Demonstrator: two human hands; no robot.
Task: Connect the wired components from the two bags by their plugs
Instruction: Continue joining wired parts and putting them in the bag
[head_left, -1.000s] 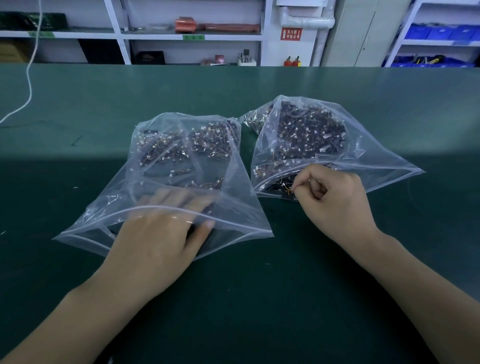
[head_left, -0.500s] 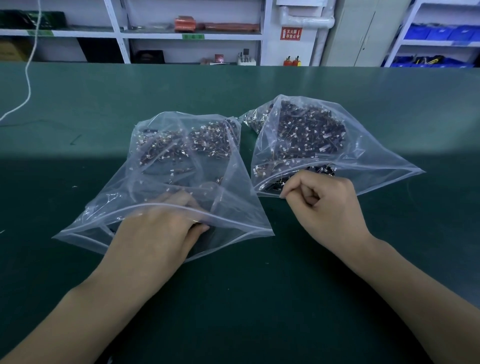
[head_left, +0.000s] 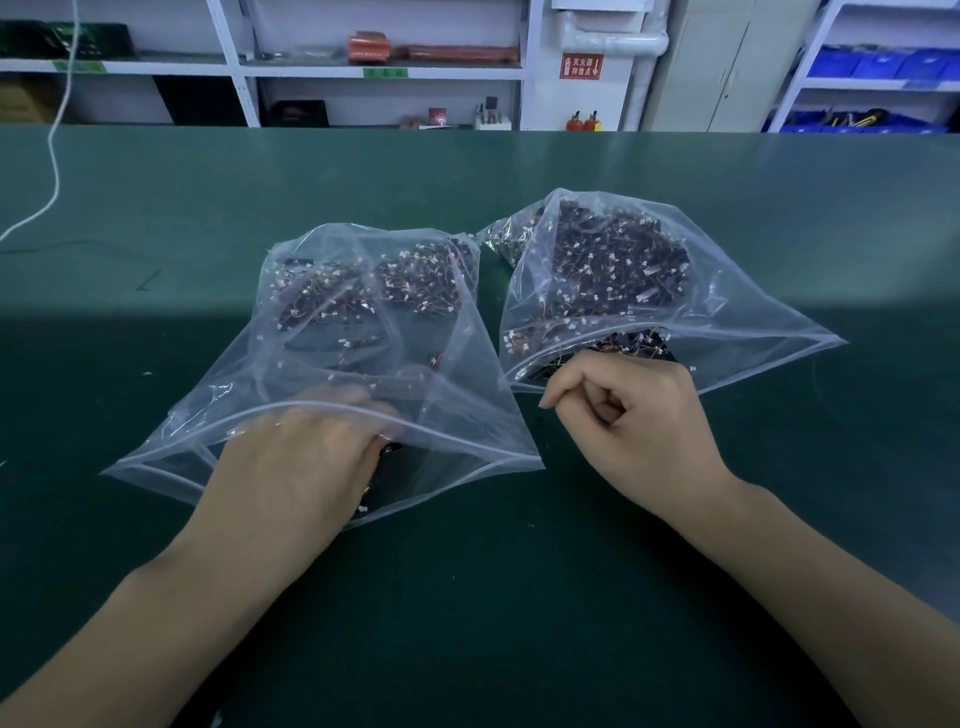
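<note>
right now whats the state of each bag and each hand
left bag: mouth open, lying on the table, holding wired components
right bag: mouth open, lying on the table, holding wired components
left hand: inside the left bag's mouth, fingers blurred, grip unclear
right hand: outside the right bag's mouth, fingers curled; anything pinched is too small to see

Two clear zip bags lie open-mouthed toward the person, side by side. The left bag holds scattered dark wired components; right of it, the right bag holds a denser pile.
</note>
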